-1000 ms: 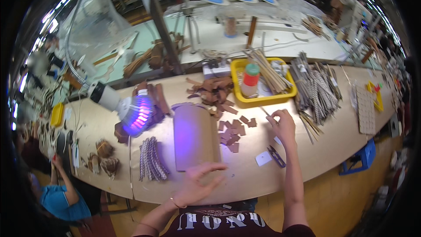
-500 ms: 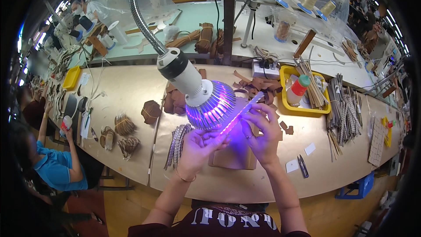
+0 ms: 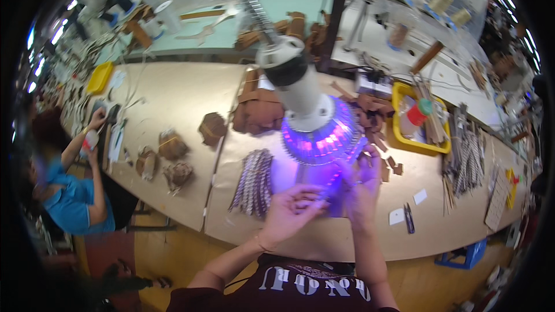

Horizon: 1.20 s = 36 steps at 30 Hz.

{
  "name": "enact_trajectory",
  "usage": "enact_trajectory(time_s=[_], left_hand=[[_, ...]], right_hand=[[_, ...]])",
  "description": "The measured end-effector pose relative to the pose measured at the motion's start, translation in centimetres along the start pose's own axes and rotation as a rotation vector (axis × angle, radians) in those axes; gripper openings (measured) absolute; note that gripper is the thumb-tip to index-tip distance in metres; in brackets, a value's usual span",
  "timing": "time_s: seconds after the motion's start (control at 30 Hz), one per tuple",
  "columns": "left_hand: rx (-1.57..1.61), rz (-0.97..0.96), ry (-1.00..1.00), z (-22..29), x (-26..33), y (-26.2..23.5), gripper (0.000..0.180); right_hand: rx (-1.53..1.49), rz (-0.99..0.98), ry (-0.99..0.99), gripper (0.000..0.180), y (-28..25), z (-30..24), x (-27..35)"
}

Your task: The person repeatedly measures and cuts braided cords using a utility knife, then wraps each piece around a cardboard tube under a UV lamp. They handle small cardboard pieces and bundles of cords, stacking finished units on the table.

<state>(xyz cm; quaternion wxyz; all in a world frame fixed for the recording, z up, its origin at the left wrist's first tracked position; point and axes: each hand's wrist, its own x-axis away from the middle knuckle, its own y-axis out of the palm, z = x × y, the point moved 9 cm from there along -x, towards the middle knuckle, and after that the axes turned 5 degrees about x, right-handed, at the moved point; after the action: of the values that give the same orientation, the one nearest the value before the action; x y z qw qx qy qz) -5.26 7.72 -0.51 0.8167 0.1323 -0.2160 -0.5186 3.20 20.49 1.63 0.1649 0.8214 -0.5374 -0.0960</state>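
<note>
Under a lit lamp with a finned head and purple glow, both hands hold a thin braided strap aslant. My left hand is closed on its lower end, fingers pinched together. Near the lamp's right edge, my right hand grips the upper end, with its fingertips partly blurred and washed in purple light. Left of my left hand lies a bundle of grey-and-brown braided straps. Brown leather pieces are piled behind it, left of the lamp.
A yellow tray at the right holds a red bottle with a green cap and thin sticks. Dark snips lie near a white card. Tied brown bundles lie at left; beyond them sits a co-worker in blue.
My view has swung, so the table and lamp sit further right in the picture. Both hands and the strap are now lower relative to the lamp head. The strap stays held.
</note>
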Motion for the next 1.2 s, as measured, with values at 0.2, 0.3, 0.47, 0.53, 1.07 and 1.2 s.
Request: enact_trajectory(time_s=[0.2, 0.3, 0.47, 0.53, 1.07, 1.2], left_hand=[[0.1, -0.061, -0.059, -0.5, 1.3, -0.4, 0.029], [0.004, -0.112, -0.078, -0.7, 2.0, -1.0, 0.029], [-0.522, -0.22, 0.208, 1.3, 3.7, 0.4, 0.031], [-0.718, -0.3, 0.349, 2.3, 4.1, 1.7, 0.031], [-1.778, -0.187, 0.687, 4.3, -18.0, -5.5, 0.016], [-1.652, -0.185, 0.605, 3.6, -19.0, -6.5, 0.018]], right_hand=[[0.078, -0.023, 0.071, 0.046, -4.1, -1.6, 1.7], [0.295, -0.058, 0.057, 0.033, -6.2, -1.8, 3.4], [0.186, -0.194, 0.21, 0.017, -8.7, -1.2, 7.9], [0.442, -0.334, 0.345, 0.013, -9.8, 0.0, 9.9], [1.414, 0.042, -0.275, 0.018, -6.3, -10.1, 3.0], [1.359, -0.166, -0.291, 0.025, -1.6, -9.8, 0.9]])
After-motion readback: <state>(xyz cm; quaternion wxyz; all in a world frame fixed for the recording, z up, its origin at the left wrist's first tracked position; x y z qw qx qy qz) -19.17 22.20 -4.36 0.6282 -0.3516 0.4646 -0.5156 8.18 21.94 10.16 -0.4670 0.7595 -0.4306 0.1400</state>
